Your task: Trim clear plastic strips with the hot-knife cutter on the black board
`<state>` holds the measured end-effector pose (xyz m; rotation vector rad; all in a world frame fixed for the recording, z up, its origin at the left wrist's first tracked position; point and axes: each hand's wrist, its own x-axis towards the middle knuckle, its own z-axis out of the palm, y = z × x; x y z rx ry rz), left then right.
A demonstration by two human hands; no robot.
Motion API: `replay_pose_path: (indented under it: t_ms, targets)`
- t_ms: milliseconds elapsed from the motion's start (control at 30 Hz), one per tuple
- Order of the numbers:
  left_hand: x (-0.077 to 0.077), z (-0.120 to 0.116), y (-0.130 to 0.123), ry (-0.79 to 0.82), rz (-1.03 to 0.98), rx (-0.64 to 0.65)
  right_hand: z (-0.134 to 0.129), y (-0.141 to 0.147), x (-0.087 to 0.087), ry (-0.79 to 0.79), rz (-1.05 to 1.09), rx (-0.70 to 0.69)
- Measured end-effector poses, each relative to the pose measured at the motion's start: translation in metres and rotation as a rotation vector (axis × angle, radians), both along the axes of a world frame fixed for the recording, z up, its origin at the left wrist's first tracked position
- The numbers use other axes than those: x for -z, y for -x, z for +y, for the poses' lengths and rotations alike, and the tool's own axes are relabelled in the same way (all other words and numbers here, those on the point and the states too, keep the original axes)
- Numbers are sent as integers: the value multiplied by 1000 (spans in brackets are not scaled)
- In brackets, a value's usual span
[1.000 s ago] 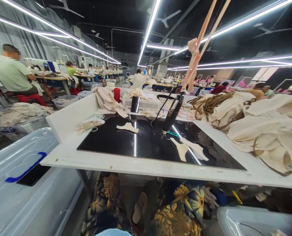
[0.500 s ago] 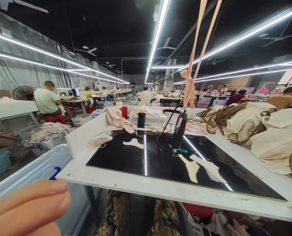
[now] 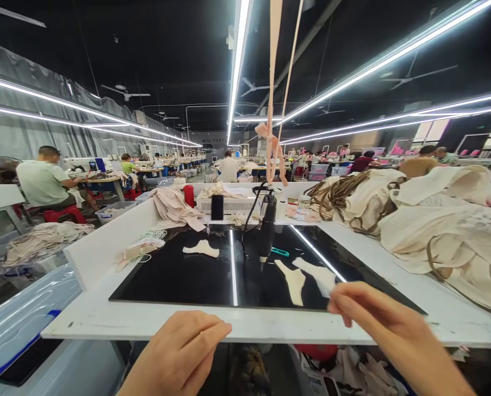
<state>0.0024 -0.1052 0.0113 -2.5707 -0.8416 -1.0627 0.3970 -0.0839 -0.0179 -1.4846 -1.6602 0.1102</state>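
Note:
My left hand point(image 3: 183, 349) hovers in front of the white table's near edge, fingers stretched loosely to the right, with nothing seen in it. On the other side, my right hand point(image 3: 371, 311) is over the front edge, loosely bent and holding nothing visible. Its fingertips are close to a pale cut fabric piece point(image 3: 316, 274) on the black glossy board point(image 3: 167, 283). Beside that lies a second cream piece point(image 3: 292, 281); a third cream piece point(image 3: 201, 249) rests farther left. A black handheld tool point(image 3: 267, 225) hangs from pink fabric strips, its tip near a teal clip-like item point(image 3: 280, 252).
A heap of cream garments point(image 3: 439, 231) with brown straps covers the table's right side. At the back stand a white vented box point(image 3: 237, 207), a dark phone-like block point(image 3: 217, 208) and a red thread cone point(image 3: 189, 196). A lidded plastic bin point(image 3: 34, 297) is at left. Other people sit farther off.
The view has shifted to the right. My left hand has moved from the lower left corner toward the table front, and my right hand has come into view.

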Motion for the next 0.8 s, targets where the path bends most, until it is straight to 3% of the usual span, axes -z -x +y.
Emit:
replay_pose_path:
  t_ms: [67,267,533,800]
  targets:
    - [6,8,-6,25,19,40,26,5,7,120,44,-99]
    - [24,25,-16,77,63,87,72,12,43,156,22,-120]
    - [52,40,-19,18,38,132,96,-3,75,205,-12,-110]
    - [73,44,-14,-62,51,85,100,-6,77,211,10,-43]
